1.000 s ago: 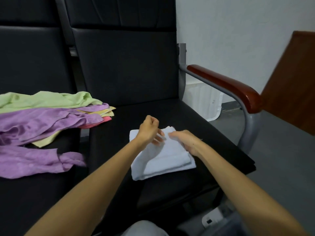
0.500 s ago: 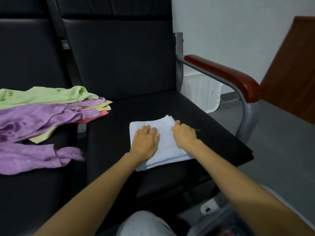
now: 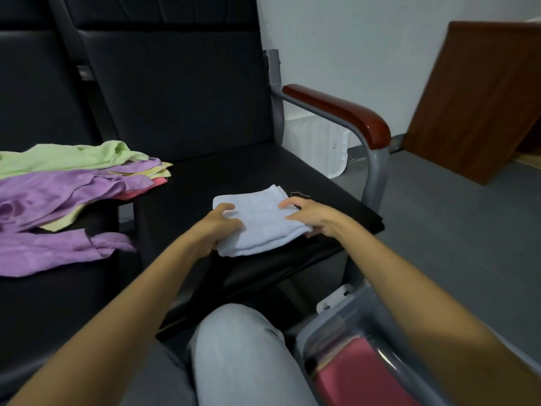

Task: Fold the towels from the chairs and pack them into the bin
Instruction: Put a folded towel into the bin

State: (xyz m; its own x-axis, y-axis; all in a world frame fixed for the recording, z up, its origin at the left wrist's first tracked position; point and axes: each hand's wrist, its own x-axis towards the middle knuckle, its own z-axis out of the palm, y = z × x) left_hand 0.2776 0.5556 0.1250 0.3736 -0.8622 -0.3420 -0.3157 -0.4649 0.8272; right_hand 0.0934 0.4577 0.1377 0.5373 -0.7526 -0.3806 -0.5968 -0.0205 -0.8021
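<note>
On the far left we see the left chair's seat, which carries a loose heap of unfolded towels. A green towel lies at the back of it and a purple towel is draped across the middle. A second purple towel is stretched out nearer to us. A yellow towel and a pink towel peek from under the heap at its right end, reaching over onto the next seat.

On that right chair's black seat, towards its front, is the folded white towel. Our left hand grips its left edge with curled fingers. Our right hand holds its right edge, fingers over the top and thumb at the near side. We cannot tell whether the towel rests on the seat or is raised just off it.

Below it our knee shows in light trousers. To the right is the chair's red-brown armrest. At lower right, beside our knee, the clear bin stands on the floor with a folded pink cloth inside, partly hidden by our right forearm. A wooden board leans at the far right.
</note>
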